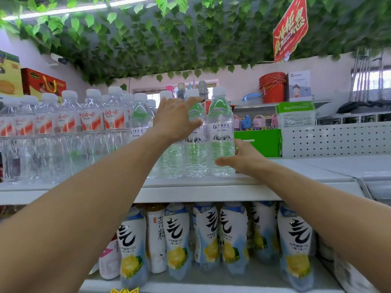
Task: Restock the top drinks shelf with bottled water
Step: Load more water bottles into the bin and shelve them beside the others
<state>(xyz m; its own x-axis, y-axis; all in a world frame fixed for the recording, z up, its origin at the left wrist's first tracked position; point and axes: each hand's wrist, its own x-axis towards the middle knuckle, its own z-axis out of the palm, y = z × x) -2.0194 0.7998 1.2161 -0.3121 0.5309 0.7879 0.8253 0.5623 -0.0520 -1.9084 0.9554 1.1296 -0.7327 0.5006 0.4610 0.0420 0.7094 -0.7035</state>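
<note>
Clear water bottles with green-tinted tops and white caps stand in a group on the white top shelf point(190, 188). My left hand point(176, 120) curls around the shoulder of the second water bottle from the right point(195, 154), fingers over its neck and thumb on its label. My right hand point(243, 158) cups the lower part of the rightmost water bottle point(221, 127), with the thumb across its front and the fingers along its right side. Both bottles are upright with their bases on the shelf.
Red-and-white labelled water bottles point(91, 121) fill the shelf's left part. To the right, a green box point(259, 143) and a white perforated panel point(338, 138) stand behind the bare shelf surface. Lemon drink bottles point(177, 240) line the lower shelf. Red buckets point(273, 87) sit far back.
</note>
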